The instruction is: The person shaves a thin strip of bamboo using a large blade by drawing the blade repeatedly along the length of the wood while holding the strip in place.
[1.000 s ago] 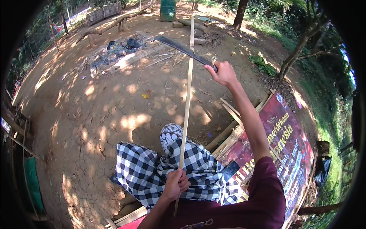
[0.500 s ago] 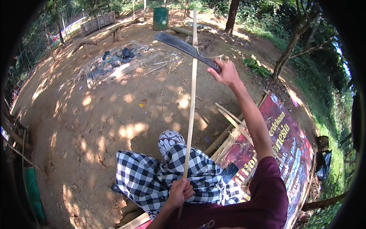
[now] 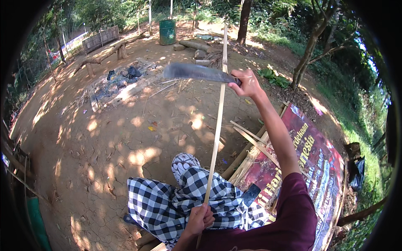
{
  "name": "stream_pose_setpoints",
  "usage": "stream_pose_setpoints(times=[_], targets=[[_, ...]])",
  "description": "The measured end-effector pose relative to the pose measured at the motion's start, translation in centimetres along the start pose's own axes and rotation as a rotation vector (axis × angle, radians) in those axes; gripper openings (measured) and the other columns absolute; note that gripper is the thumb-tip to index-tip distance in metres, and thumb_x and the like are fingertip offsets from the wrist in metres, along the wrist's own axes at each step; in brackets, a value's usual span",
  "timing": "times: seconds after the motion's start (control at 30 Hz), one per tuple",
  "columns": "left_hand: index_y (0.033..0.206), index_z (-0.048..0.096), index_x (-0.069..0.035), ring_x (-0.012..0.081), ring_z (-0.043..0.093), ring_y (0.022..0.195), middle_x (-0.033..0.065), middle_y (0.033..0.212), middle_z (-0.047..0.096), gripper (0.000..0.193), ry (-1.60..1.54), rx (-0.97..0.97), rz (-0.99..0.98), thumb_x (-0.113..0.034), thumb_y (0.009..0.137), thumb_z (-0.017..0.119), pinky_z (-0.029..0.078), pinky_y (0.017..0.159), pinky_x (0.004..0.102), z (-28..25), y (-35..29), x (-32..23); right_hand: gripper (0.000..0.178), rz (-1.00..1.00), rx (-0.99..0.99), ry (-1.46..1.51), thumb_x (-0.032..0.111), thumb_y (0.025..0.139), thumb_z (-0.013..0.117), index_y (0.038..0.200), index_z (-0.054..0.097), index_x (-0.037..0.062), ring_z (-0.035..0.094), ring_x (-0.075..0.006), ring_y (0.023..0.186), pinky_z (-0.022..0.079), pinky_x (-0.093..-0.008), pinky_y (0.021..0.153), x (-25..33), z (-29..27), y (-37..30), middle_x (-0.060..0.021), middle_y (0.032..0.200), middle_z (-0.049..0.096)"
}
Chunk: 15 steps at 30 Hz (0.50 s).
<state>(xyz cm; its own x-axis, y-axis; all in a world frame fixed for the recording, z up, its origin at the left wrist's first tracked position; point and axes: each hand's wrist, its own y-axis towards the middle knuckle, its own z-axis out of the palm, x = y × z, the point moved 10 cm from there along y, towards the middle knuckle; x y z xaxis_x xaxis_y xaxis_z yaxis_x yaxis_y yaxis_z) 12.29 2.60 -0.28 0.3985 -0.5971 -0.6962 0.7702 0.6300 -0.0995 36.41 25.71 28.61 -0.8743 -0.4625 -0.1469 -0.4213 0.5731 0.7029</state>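
Observation:
My left hand [image 3: 200, 218] is closed round the lower end of a long pale bamboo strip [image 3: 218, 134], just above my lap. The strip slants up and away from me, its far end beyond the blade. My right hand [image 3: 246, 83] grips the handle of a machete [image 3: 194, 72], arm stretched forward. Its broad dark blade points left and lies across the strip's upper part, slightly blurred. Whether the edge touches the strip I cannot tell. Black-and-white checked cloth [image 3: 197, 188] covers my legs, and a patterned foot covering [image 3: 184, 165] shows beyond it.
A red printed banner [image 3: 310, 167] covers the bamboo seat at my right, with loose bamboo strips [image 3: 255, 142] and a dark phone-like slab [image 3: 251, 194] on it. Ahead lie an ash heap [image 3: 121, 81], a log bench [image 3: 104, 56], a green drum [image 3: 167, 32] and a tree [image 3: 307, 54].
The machete has swung to a flatter angle and sits lower against the strip. A thin curled shaving near my right hand is less visible. The view has shifted slightly.

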Motion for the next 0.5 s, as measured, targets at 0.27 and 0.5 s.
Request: stream_pose_setpoints(times=[0.27,0.5], targets=[[0.063,0.032,-0.012,0.0061,0.023,0.041,-0.0042,0.051,0.025,0.051,0.135,-0.006,0.084,-0.041,0.105,0.032,0.018,0.037,0.0227,-0.7,-0.5,-5.3,0.051,0.062,-0.052,-0.059,0.061,0.078,0.066,0.074,0.061,0.0104,0.055,-0.0304,0.047,0.040,-0.0409,0.047,2.3,-0.9,0.2,-0.0068,0.047,0.049],[0.066,0.035,-0.010,0.0044,0.026,0.047,-0.0051,0.058,0.028,0.046,0.366,-0.037,0.025,-0.033,0.106,0.035,0.022,0.043,0.0223,-3.4,-1.9,-6.9,0.033,0.548,-0.228,0.649,0.036,0.086,0.072,0.087,0.067,0.0034,0.038,-0.0047,0.050,0.029,-0.0259,0.046,-1.8,1.7,-1.6,0.0033,0.054,0.043]])
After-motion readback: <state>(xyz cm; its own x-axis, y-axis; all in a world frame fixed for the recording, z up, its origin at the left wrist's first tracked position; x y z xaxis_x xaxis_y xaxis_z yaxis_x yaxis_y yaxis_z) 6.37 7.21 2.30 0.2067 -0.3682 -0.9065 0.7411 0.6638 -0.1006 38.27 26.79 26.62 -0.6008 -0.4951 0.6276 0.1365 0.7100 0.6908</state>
